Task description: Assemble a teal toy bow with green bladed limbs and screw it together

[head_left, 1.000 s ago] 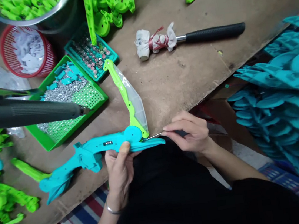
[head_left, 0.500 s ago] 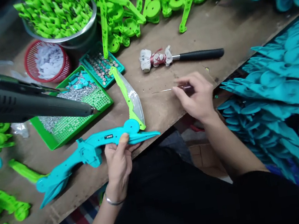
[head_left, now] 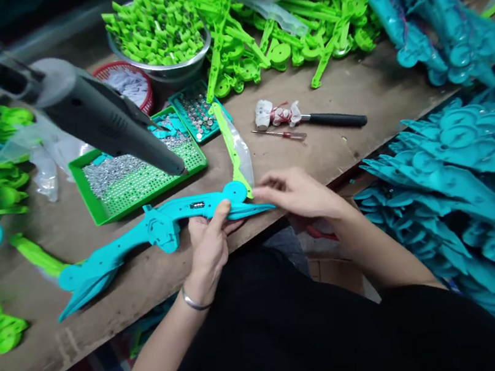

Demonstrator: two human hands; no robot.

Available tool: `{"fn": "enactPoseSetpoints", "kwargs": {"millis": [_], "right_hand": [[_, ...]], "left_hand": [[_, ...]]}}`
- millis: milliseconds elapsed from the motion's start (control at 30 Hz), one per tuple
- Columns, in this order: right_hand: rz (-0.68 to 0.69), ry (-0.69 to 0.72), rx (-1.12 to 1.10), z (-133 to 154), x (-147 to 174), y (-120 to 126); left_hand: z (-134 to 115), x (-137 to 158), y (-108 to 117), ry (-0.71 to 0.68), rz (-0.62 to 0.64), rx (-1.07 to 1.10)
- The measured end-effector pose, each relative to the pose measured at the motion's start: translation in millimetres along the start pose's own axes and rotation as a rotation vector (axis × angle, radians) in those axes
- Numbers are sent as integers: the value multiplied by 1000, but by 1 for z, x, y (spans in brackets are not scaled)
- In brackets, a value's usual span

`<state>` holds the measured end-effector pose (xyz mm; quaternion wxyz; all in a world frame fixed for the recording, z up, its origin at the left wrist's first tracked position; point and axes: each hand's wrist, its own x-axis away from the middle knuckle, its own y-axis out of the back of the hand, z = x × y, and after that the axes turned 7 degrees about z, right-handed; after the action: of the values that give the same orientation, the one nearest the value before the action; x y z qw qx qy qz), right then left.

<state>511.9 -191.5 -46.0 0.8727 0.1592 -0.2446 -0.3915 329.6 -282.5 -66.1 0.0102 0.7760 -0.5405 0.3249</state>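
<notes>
A turquoise plastic toy bow lies along the table's front edge, with a lime-green limb jointed at either end. My left hand grips it close to its right end, thumb on top and the other fingers underneath. The right green limb points up and away and has a clear plastic piece on its side. My right hand, holding nothing I can see, has its fingers stretched toward the base of that limb; whether they touch it I cannot tell. Further back rests a thin awl-like tool with a dark red handle.
A cloth-wrapped hammer lies behind the awl. A green tray of small metal parts sits under a hanging grey power screwdriver. Green parts and a steel bowl stand behind; turquoise pieces are heaped at right.
My right hand has let go of the awl-like tool, now lying beside the hammer, and has moved left and down to the bow's right end. My left hand keeps its hold. The view has shifted.
</notes>
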Motion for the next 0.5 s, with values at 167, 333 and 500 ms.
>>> {"fn": "enactPoseSetpoints", "kwargs": {"millis": [167,333,500], "right_hand": [[361,-167,-405,7,3,-24],[296,-140,-242,3,7,-22],[-55,109,571,52,15,-9]], "left_hand": [[0,-1,-1,-19,16,35],[5,-3,-5,-23,9,86],[8,-4,-7,-28,22,146]]}}
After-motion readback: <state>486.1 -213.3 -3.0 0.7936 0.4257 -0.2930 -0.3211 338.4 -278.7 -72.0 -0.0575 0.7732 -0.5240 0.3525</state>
